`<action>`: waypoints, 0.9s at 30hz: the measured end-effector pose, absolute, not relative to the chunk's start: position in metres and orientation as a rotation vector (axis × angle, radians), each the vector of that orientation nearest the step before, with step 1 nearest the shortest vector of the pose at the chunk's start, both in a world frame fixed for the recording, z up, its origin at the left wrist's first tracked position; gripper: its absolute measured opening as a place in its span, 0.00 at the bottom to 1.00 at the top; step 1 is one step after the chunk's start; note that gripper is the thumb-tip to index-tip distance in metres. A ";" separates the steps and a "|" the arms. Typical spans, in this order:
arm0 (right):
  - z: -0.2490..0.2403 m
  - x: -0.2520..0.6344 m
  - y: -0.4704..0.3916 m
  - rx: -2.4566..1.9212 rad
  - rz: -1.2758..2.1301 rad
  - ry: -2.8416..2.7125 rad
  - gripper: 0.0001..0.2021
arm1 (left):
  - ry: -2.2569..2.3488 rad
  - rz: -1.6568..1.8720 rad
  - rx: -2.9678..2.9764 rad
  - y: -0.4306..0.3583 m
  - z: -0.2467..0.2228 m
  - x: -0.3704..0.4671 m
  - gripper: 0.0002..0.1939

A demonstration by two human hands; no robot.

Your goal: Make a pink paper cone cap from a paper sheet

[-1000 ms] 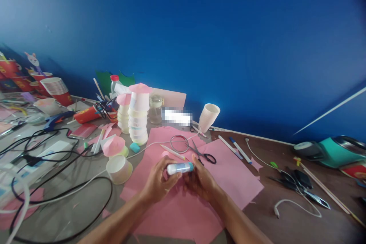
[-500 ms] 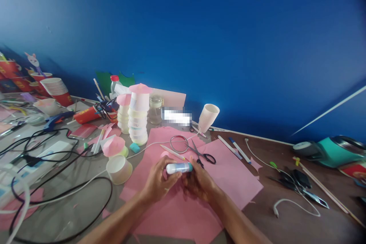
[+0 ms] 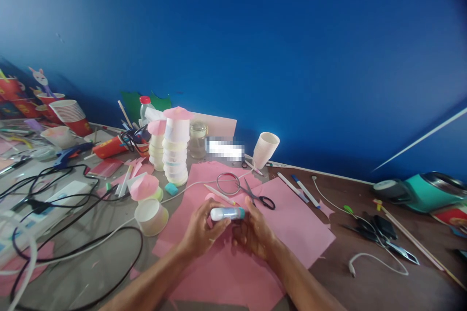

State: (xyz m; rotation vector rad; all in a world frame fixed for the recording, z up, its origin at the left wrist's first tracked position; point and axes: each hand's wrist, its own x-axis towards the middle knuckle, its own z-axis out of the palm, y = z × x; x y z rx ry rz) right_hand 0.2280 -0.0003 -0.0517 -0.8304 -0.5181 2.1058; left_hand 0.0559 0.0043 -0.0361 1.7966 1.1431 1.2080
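Left hand (image 3: 202, 231) here, and I've got it wrapped round the glue stick (image 3: 226, 213), which lies level just above the pink paper (image 3: 226, 277), teal end pointing right! My right hand (image 3: 257, 231) is right there, fingers half curled at that teal end; whether they're gripping it, I can't tell. Just beyond, I see the scissors (image 3: 261, 198) lying spread and a pencil (image 3: 221, 194) on the paper!
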 end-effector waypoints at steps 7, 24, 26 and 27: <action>-0.058 0.232 0.005 -0.856 1.887 -0.576 0.19 | 1.152 1.194 1.780 0.004 -0.035 0.056 0.07; -0.067 0.230 0.004 -1.028 1.999 -0.563 0.27 | 1.166 1.179 1.698 0.003 -0.036 0.055 0.08; -0.066 0.229 0.002 -0.988 2.053 -0.537 0.28 | 1.165 1.180 1.667 0.003 -0.036 0.056 0.08; -0.062 0.229 0.001 -0.908 2.065 -0.529 0.27 | 1.162 1.190 1.641 0.003 -0.035 0.056 0.08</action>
